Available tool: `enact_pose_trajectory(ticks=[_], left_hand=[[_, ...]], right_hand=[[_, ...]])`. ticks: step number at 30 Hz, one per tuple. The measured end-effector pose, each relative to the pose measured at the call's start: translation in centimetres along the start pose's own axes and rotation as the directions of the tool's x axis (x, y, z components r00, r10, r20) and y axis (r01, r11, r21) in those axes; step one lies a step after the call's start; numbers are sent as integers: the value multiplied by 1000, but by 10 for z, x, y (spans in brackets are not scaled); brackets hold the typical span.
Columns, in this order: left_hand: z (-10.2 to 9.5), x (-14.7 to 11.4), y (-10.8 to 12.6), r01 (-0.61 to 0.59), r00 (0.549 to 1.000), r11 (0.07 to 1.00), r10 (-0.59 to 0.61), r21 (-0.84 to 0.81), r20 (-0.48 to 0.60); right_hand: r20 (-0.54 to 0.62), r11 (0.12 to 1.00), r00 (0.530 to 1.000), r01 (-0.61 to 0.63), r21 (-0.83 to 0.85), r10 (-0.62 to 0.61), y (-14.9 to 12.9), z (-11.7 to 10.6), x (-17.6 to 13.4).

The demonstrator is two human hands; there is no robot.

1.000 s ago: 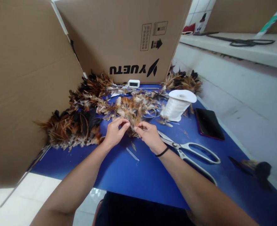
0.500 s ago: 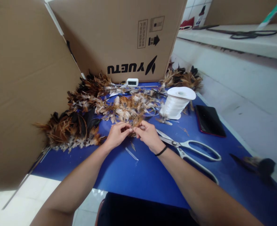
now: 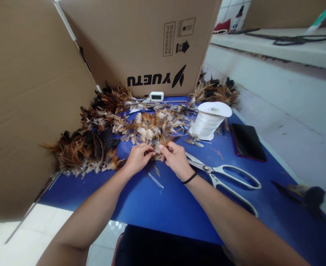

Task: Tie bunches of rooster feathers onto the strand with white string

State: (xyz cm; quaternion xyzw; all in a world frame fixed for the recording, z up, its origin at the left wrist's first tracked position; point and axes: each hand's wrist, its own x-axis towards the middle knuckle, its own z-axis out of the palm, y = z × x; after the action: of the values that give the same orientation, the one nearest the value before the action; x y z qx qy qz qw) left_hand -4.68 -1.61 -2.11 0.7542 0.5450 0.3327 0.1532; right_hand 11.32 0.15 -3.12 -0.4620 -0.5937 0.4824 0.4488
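Close together over the blue table [image 3: 163,207], both my hands work at a small tuft of brown and pale feathers [image 3: 157,148]. My left hand [image 3: 140,157] pinches the tuft from the left, thumb against fingertips. On the other side my right hand [image 3: 174,157], with a black band at the wrist, has thumb and forefinger closed on the feathers. Just behind them spreads a loose heap of brown and white feathers [image 3: 148,125]. Large white-handled scissors [image 3: 207,169] lie beside my right hand, blades partly under it. A short clear strip [image 3: 155,180] lies in front.
A white ribbon spool [image 3: 210,122] stands behind right, near a dark phone [image 3: 248,142]. Dark feather bundles [image 3: 88,151] line the left. A cardboard box [image 3: 140,44] closes off the back, with a small digital clock [image 3: 156,96] before it. Black scissors [image 3: 287,38] rest on the ledge.
My right thumb and forefinger have shifted slightly on the feather tuft, while my left hand keeps its pinch. The whole view has moved very slightly.
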Motion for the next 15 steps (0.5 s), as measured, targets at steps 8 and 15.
enact_pose_trajectory(ticks=[8, 15], left_hand=[[-3, 0, 1, 69, 992, 997, -65, 25, -112], [-4, 0, 15, 63, 976, 959, -117, -275, -183]], right_hand=[[-85, 998, 996, 11, 59, -6, -11, 0, -2], [-42, 997, 999, 29, 68, -26, -11, 1, -3]])
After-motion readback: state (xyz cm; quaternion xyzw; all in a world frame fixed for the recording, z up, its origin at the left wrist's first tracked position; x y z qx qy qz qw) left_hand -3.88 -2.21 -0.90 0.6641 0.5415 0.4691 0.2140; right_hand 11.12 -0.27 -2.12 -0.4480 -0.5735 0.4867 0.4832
